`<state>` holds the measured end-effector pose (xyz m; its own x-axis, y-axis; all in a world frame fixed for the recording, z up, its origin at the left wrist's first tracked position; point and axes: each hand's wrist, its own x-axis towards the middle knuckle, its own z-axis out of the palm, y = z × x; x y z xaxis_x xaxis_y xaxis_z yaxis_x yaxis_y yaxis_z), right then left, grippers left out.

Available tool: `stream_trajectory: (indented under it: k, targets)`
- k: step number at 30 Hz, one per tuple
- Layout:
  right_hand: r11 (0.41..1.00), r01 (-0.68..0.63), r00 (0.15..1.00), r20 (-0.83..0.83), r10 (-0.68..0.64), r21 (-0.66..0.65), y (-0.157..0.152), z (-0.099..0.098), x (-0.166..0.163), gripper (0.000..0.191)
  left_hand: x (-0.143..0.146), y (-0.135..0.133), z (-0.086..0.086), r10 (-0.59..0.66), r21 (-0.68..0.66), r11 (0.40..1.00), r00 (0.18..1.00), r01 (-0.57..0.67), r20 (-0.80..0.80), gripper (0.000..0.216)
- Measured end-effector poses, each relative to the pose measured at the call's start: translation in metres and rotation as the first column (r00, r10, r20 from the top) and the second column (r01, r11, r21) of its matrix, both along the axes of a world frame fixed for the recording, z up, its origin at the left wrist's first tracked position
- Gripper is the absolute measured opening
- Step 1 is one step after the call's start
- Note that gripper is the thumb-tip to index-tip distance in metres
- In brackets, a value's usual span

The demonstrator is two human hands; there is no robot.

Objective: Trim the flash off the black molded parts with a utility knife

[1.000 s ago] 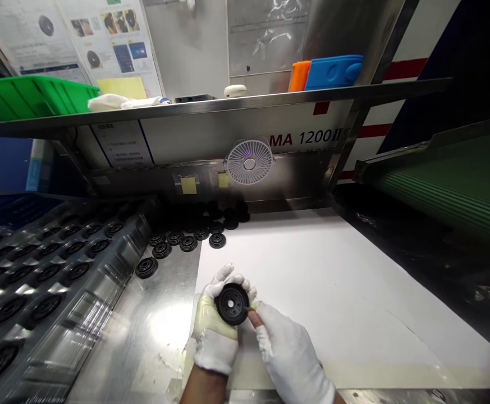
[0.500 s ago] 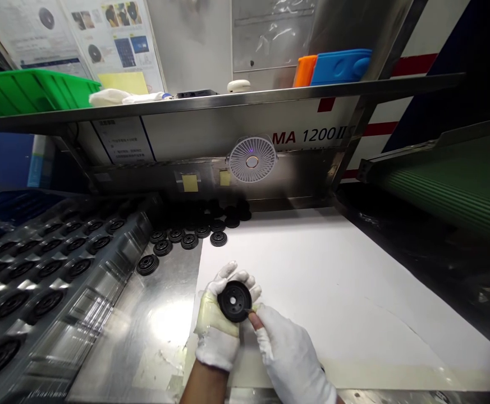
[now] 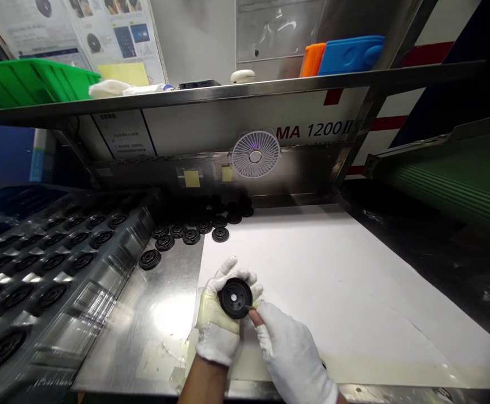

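Observation:
My left hand (image 3: 217, 322), in a white glove with a yellowed palm, holds a round black pulley-like part (image 3: 228, 307) with its hollow face turned up toward me. A pale hole shows at the part's centre, with smaller holes around it. At the part's lower right rim are the pinched fingertips of my right hand (image 3: 291, 350), also in a white glove, with one fingertip bare. Something thin seems to stick out from that pinch against the rim, too small to name. Several similar black parts (image 3: 191, 237) lie on the metal bench beyond my hands.
Clear plastic trays (image 3: 114, 269) full of black parts stand at the left. White paper (image 3: 312, 269) covers the bench. A small round fan (image 3: 265, 163) sits under the shelf (image 3: 211, 96), which bears a green bin (image 3: 34, 84). Black plastic sheeting (image 3: 430, 247) lies at the right.
The view has shifted slightly, so the shelf sits higher in the picture. Both hands keep nearly the same pose on the black part.

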<state>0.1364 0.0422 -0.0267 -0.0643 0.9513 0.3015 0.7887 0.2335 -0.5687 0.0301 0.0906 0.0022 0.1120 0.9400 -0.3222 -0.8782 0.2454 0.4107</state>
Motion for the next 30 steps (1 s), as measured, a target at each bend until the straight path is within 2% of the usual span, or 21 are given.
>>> stream_trajectory:
  k: [5, 7, 9, 12, 14, 19, 22, 24, 26, 28, 30]
  targets:
    - [1.000, 0.020, 0.999, 0.034, -0.021, 0.018, -0.003, -0.002, -0.004, 0.031, 0.007, 0.006, -0.001, 0.114, -0.089, 0.991, 0.988, -0.105, 0.107, 0.004]
    - [0.999, 0.009, 1.000, 0.014, -0.009, 0.031, -0.004, -0.001, -0.009, 0.030, 0.010, 0.007, 0.000, 0.187, -0.134, 0.976, 0.974, -0.170, 0.130, 0.003]
    - [0.999, -0.003, 1.000, 0.001, 0.003, 0.032, -0.004, 0.000, -0.011, 0.030, 0.010, 0.006, 0.002, 0.220, -0.101, 0.972, 0.970, -0.210, 0.104, 0.007]
    - [1.000, -0.016, 1.000, -0.009, 0.016, 0.017, -0.002, 0.000, -0.007, 0.028, 0.004, 0.000, 0.002, 0.055, -0.017, 0.998, 0.998, -0.054, 0.024, 0.021]
    - [1.000, -0.019, 1.000, -0.025, 0.019, 0.007, -0.001, 0.000, -0.002, 0.028, 0.000, -0.003, 0.002, -0.040, -0.007, 0.999, 0.999, 0.040, 0.003, 0.025]
    - [0.999, 0.029, 1.000, 0.008, -0.029, -0.016, -0.002, -0.002, -0.003, 0.032, 0.003, 0.002, 0.001, 0.068, -0.067, 0.996, 0.996, -0.064, 0.059, 0.003]
    - [1.000, 0.006, 1.000, 0.012, -0.006, 0.022, -0.006, -0.003, -0.011, 0.031, 0.006, 0.004, 0.002, 0.126, -0.114, 0.986, 0.990, -0.119, 0.063, 0.006]
    - [0.999, -0.022, 1.000, 0.001, 0.022, 0.027, -0.007, -0.002, -0.015, 0.029, 0.005, 0.003, 0.003, 0.163, -0.084, 0.984, 0.986, -0.160, 0.031, 0.009]
    - [0.999, -0.032, 0.999, -0.007, 0.032, 0.019, -0.008, -0.001, -0.014, 0.028, 0.001, -0.001, 0.004, 0.119, -0.036, 0.992, 0.993, -0.119, -0.007, 0.016]
    - [1.000, -0.023, 1.000, -0.015, 0.023, 0.005, -0.007, 0.000, -0.010, 0.027, -0.004, -0.004, 0.004, 0.015, 0.000, 1.000, 1.000, -0.015, -0.024, 0.024]
    - [1.000, -0.010, 1.000, -0.016, 0.010, -0.002, -0.007, -0.001, -0.005, 0.027, -0.006, -0.006, 0.002, -0.043, 0.009, 0.999, 0.999, 0.043, -0.010, 0.025]
